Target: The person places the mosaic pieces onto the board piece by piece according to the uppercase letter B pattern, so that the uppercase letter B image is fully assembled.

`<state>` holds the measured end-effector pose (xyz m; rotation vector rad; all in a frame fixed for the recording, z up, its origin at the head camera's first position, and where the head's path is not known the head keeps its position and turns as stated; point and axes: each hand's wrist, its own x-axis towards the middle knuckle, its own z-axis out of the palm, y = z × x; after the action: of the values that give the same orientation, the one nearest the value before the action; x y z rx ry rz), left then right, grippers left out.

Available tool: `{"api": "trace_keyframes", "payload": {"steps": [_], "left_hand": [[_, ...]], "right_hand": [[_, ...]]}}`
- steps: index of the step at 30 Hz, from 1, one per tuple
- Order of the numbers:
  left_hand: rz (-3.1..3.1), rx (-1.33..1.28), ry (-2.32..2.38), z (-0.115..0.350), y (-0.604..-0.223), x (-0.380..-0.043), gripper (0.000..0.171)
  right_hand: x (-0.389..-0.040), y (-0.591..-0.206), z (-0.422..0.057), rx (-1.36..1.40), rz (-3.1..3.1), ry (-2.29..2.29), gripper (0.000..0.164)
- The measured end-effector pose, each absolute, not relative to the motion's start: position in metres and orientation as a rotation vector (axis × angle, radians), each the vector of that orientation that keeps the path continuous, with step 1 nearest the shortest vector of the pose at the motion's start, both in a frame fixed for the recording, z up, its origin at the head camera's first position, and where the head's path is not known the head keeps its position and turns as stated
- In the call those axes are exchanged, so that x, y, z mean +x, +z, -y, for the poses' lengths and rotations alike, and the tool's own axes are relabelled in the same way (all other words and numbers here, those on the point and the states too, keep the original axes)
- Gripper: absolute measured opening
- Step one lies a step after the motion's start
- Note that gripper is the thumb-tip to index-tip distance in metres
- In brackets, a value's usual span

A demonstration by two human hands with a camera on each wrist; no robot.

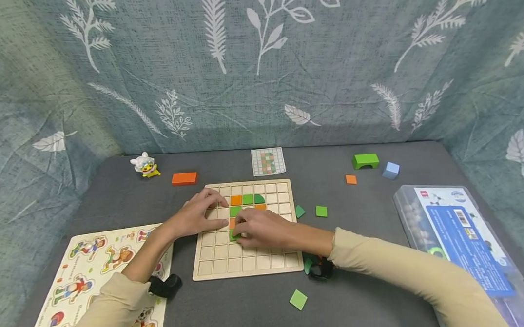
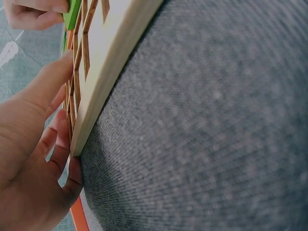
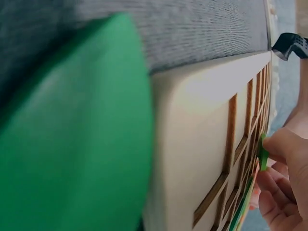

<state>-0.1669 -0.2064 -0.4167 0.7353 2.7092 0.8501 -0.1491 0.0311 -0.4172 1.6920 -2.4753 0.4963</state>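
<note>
A wooden grid board (image 1: 224, 266) lies on the dark table, with orange and green tiles set in several of its cells. My right hand (image 1: 262, 228) is over the middle of the board and pinches a light green square tile (image 3: 263, 153) between thumb and fingers, at the column's lower end. Spread over the board's left side, my left hand (image 1: 197, 216) touches the surface and edge with its fingertips and holds no tile. Between the hands sit an orange tile (image 1: 236, 200) and a green tile (image 1: 235, 211). Part of the pattern is hidden under my right hand.
A pattern card (image 1: 268, 161) lies behind the board. Loose tiles include a green square (image 1: 298, 299) and an orange square (image 1: 351, 179). A picture puzzle board (image 1: 79, 261) is at left; a plastic box (image 1: 405, 216) at right. Farther back are a figurine (image 1: 145, 165) and blocks (image 1: 184, 179).
</note>
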Motion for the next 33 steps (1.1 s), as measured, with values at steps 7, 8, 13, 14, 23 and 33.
{"api": "trace_keyframes", "payload": {"steps": [7, 8, 13, 14, 23, 33], "left_hand": [[-2.706, 0.739, 0.855, 0.205, -0.417, -0.167, 0.030], [-2.704, 0.739, 0.856, 0.205, -0.416, -0.167, 0.030], [-2.709, 0.737, 0.860, 0.206, -0.416, -0.167, 0.030], [-2.710, 0.737, 0.862, 0.206, -0.416, -0.167, 0.030], [-2.702, 0.726, 0.868, 0.204, -0.417, -0.166, 0.030], [-2.683, 0.707, 0.871, 0.205, -0.414, -0.168, 0.032]], "right_hand": [[-0.150, -0.417, -0.029, 1.742, 2.458, 0.476, 0.008], [-0.150, -0.418, -0.028, 1.744, 2.459, 0.479, 0.008], [-0.149, -0.417, -0.027, 1.745, 2.470, 0.453, 0.009], [-0.148, -0.417, -0.028, 1.742, 2.471, 0.436, 0.009], [-0.142, -0.413, -0.074, 1.585, 2.604, 0.585, 0.027], [-0.167, -0.413, -0.188, 1.040, 2.829, 0.857, 0.044]]}}
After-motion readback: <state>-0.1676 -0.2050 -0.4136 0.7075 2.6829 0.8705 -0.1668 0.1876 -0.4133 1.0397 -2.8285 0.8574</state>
